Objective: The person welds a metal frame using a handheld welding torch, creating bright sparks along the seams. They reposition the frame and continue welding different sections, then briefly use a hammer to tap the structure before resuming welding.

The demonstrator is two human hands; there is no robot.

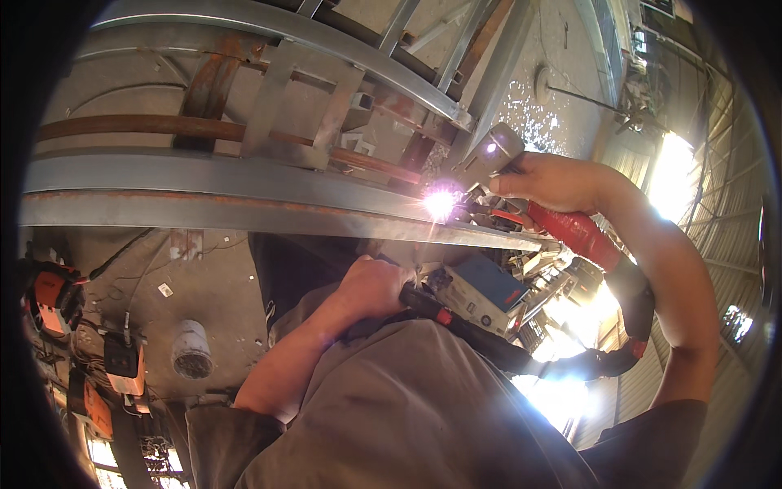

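A bright welding arc (441, 204) glows at the edge of a long grey steel beam (204, 183). My right hand (558, 181) is closed at the welding torch, whose red handle (574, 235) shows beneath the palm. A grey metal block (491, 153) is beside my fingertips; whether they touch it I cannot tell. From the handle a thick black torch cable (481, 342) loops round under my right forearm. My left hand (375, 285), low and just below the beam, is closed round this cable near a red ring. Glare hides the torch tip.
More steel bars and rusty tubes (147, 125) of the frame lie beyond the beam. At the lower left are a white bucket (191, 346) and orange-and-black machines (124, 367). A blue-topped box (489, 283) stands below the beam's right end.
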